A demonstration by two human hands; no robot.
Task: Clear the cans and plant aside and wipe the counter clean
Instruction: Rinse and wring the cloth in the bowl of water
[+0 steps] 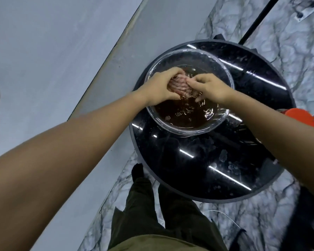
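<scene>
1. Your left hand [160, 87] and right hand [209, 87] were together over the glass bowl [153, 116], both curled around a bunched pink cloth [179, 85] held between them.
2. The cloth sat just above the water in the bowl, with your fingertips touching or dipping into the surface.
3. The bowl stood on the far left part of the round black counter [207, 169], its rim near the counter's left edge.
4. An orange object [300, 116] showed at the right edge of the counter, partly hidden behind your right forearm; what it was could not be told.
5. The cans and the plant could not be made out anywhere.
6. Wet smears and droplets [225, 156] lay on the near half of the counter, between the bowl and your body.
7. A grey wall [62, 60] ran close along the left side, so room on that side was tight.
8. A black pole [257, 19] stood beyond the counter at the upper right.
9. Your legs in dark trousers [152, 214] stood right at the counter's near edge on the marble floor [252, 223].
</scene>
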